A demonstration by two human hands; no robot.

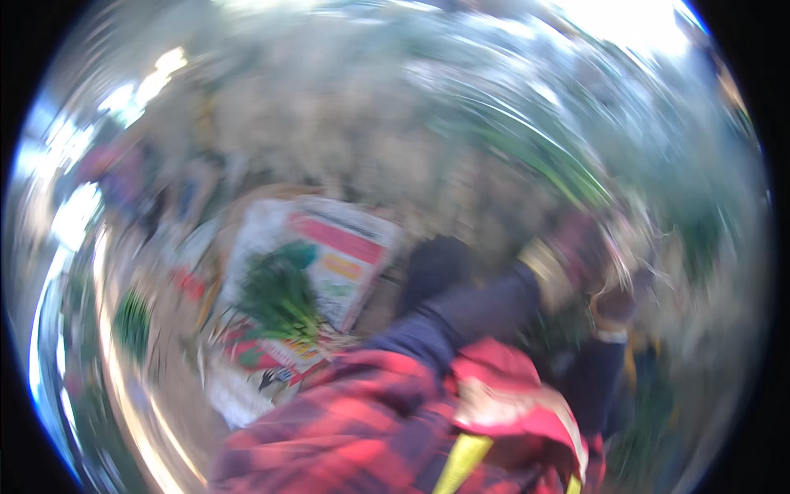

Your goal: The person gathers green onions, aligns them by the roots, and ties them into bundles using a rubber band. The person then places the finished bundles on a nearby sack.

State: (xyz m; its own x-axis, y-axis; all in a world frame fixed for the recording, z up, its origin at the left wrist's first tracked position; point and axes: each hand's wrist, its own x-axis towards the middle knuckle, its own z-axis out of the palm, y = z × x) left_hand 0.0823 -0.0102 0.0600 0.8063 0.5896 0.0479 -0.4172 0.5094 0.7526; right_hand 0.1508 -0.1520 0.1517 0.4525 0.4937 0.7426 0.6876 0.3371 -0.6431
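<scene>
My left hand (575,250), in a dark maroon glove, is closed on a bunch of long green leafy stalks (571,176) that look like green onions. Pale stringy roots (624,256) show just right of it. My right hand (616,304) is beside the roots; blur hides its fingers and whether it holds anything. To the left, another bunch of green onions (281,296) lies on a printed plastic sack (352,247), its roots towards me.
A further green bunch (133,321) lies at the far left near a bright curved rail or pipe (108,321). Pale brown ground or dry plant matter (345,123) spreads ahead, blurred. A person in pink and purple (120,170) appears indistinctly at the upper left.
</scene>
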